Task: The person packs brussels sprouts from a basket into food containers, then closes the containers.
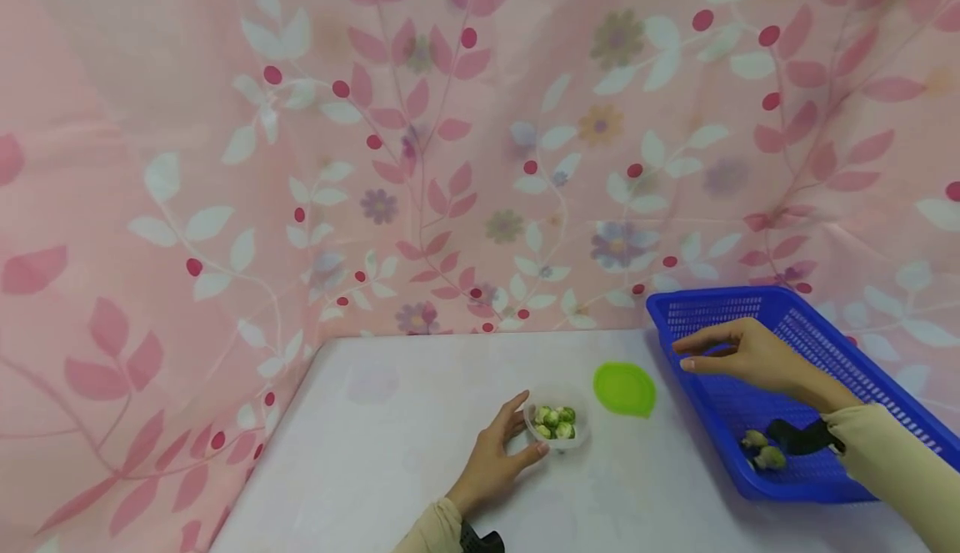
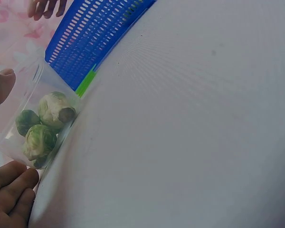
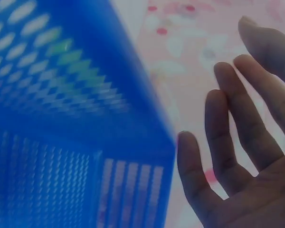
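A small clear plastic container (image 1: 557,444) stands on the table with several Brussels sprouts (image 2: 40,142) inside. My left hand (image 1: 495,453) holds it from the left, thumb at the near side and fingers round the far left side. Over the blue basket's left rim is my right hand (image 1: 750,359), fingers extended, thumb apart, nothing between them. In the right wrist view the fingers (image 3: 223,123) are spread beside the basket wall. Down in the near left corner of the blue basket (image 1: 738,419) lie a few more sprouts (image 1: 770,458).
A bright green lid (image 1: 624,389) lies flat on the white table (image 1: 390,436), between the container and the basket. Pink floral cloth (image 1: 480,161) hangs behind the table and on the left. The basket takes up the table's right side.
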`<state>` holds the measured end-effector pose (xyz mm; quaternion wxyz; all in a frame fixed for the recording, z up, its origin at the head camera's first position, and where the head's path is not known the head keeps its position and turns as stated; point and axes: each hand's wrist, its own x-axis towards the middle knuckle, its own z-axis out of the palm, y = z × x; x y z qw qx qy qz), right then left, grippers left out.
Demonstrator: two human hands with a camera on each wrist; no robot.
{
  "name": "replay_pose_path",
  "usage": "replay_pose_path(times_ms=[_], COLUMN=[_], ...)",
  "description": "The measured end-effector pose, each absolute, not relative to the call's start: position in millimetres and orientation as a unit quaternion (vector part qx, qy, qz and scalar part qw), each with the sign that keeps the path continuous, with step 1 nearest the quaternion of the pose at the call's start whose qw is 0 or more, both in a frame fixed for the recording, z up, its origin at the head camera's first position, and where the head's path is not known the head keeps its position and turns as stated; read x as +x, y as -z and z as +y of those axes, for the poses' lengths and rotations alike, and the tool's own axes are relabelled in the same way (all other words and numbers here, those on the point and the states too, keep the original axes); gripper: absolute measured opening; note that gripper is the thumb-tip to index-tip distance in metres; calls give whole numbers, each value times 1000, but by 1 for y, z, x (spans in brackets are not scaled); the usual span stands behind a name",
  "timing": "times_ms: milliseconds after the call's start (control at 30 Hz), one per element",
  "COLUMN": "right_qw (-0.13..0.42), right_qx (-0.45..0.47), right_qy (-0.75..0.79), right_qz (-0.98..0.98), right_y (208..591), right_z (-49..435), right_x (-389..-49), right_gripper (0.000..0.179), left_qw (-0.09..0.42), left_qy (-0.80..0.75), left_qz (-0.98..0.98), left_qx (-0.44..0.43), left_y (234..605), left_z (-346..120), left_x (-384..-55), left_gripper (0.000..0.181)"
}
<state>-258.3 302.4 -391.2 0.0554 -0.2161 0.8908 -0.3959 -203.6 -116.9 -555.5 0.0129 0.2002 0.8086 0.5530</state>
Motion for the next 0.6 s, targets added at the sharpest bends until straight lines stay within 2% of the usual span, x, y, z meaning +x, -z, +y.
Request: replay_pose_path(times_ms=[100, 200, 600], right_qw=[55, 77, 234], right_qx=[-205, -209, -278], right_qy=[401, 389, 387], right_qz=[891, 894, 847], right_y=[395, 402, 443], right_z=[318, 332, 374], right_x=[-259, -261, -270], right_gripper=[36, 39, 42], left_qw=[10, 8, 8], left_qy=[-553, -552, -550], left_qz=[808, 808, 810], left_qx=[202, 204, 206], left_y=[556, 557, 554], left_z=[-117, -117, -117], left_x=[-204, -204, -203], left_gripper=[83, 83, 83])
